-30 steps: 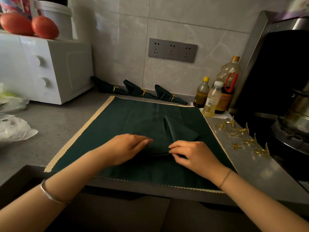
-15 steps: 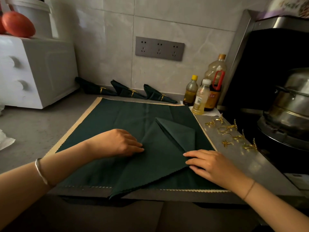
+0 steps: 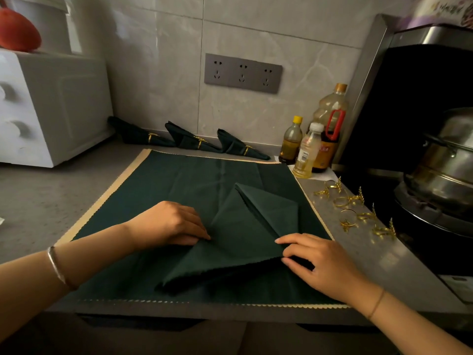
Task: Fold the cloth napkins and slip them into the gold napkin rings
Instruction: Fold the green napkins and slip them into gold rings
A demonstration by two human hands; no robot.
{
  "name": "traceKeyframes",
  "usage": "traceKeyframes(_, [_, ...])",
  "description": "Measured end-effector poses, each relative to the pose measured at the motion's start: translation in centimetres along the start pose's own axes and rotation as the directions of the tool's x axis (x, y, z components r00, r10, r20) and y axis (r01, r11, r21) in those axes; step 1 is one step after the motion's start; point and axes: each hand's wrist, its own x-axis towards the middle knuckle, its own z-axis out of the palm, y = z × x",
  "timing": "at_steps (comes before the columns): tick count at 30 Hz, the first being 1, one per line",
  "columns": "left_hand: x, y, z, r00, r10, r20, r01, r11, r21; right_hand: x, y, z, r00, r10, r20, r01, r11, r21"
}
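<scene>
A dark green cloth napkin (image 3: 238, 242), part folded into a pointed shape, lies on a larger green cloth (image 3: 179, 180) with a cream edge. My left hand (image 3: 169, 224) presses flat on the napkin's left fold. My right hand (image 3: 317, 262) pinches the napkin's right lower edge between thumb and fingers. Several gold napkin rings (image 3: 354, 210) lie loose on the counter to the right of the cloth. Three folded napkins in gold rings (image 3: 197, 142) rest against the back wall.
A white oven (image 3: 51, 108) stands at the left. Three bottles (image 3: 314, 142) stand at the back right. A steel pot (image 3: 445, 160) sits on the stove at the right. The counter's front edge (image 3: 204, 312) runs just below the cloth.
The napkin went from a narrow fold to a wide pointed shape. My right hand slid down and right along its edge and now pinches it. The view shifted right.
</scene>
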Motion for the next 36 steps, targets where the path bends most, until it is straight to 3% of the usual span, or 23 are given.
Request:
traceKeyframes(2, [0.2, 0.0, 0.4, 0.989, -0.138, -0.059, 0.135, 0.989, -0.062, 0.0, 0.0, 0.1, 0.996, 0.086, -0.017, -0.084, 0.994, 0.063])
traceKeyframes(5, [1.0, 0.2, 0.7, 0.862, -0.506, 0.027, 0.492, 0.823, -0.285, 0.1, 0.1, 0.3, 0.984, 0.175, -0.017, -0.171, 0.977, 0.125])
traceKeyframes(9, [2.8, 0.0, 1.0, 0.706, -0.640, 0.303, 0.705, 0.594, -0.389, 0.8, 0.0, 0.1, 0.971, 0.238, 0.009, -0.234, 0.947, 0.219])
traceKeyframes(11, [3.8, -0.3, 0.9, 0.641, -0.670, 0.374, 0.767, 0.538, -0.350, 1.6, 0.8, 0.1, 0.958, 0.287, -0.001, -0.279, 0.932, 0.231])
traceKeyframes(14, [5.0, -0.5, 0.9, 0.573, -0.716, 0.399, 0.819, 0.481, -0.312, 3.7, 3.2, 0.5, 0.908, 0.415, -0.050, -0.386, 0.877, 0.285])
traceKeyframes(21, [7.1, 0.3, 1.6, 0.503, -0.796, 0.337, 0.859, 0.416, -0.299, 7.7, 8.4, 3.0, 0.752, 0.644, 0.139, -0.643, 0.671, 0.369])
traceKeyframes(25, [8.6, -0.3, 2.4, 0.447, -0.852, 0.272, 0.888, 0.386, -0.251, 7.5, 8.2, 2.6, 0.734, 0.671, 0.101, -0.645, 0.645, 0.409])
traceKeyframes(28, [10.1, -1.3, 2.8, 0.426, -0.880, 0.212, 0.898, 0.382, -0.218, 6.3, 6.8, 1.7, 0.748, 0.643, 0.166, -0.650, 0.659, 0.379])
traceKeyframes(32, [11.8, -2.2, 3.3, 0.394, -0.899, 0.191, 0.916, 0.369, -0.156, 5.1, 4.0, 1.0, 0.759, 0.598, 0.258, -0.615, 0.525, 0.588])
traceKeyframes(36, [12.2, -1.8, 4.2, 0.399, -0.904, 0.156, 0.917, 0.388, -0.094, 5.1, 4.5, 1.6, 0.737, 0.640, 0.219, -0.631, 0.533, 0.565])
